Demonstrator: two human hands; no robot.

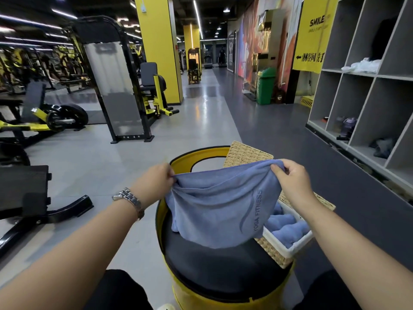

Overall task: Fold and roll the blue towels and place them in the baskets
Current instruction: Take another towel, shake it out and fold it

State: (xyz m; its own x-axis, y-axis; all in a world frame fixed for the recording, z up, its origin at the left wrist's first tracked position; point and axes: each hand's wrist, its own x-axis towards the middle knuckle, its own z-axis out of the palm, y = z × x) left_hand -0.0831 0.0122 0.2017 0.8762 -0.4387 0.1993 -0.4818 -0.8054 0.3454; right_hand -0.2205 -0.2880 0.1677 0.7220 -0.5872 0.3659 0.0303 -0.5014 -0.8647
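A blue towel with "YOGA FITNESS" stitched on it hangs in the air between my hands, above a round black-topped yellow stool. My left hand pinches its upper left corner and my right hand grips its upper right corner. To the right of the stool stands a woven basket with a white liner, holding several rolled blue towels. A second woven basket shows behind the held towel, its inside hidden.
Grey cubby shelves line the right wall with bottles and clothes in them. Gym machines and a bench fill the left. A second yellow stool stands just beyond the near one.
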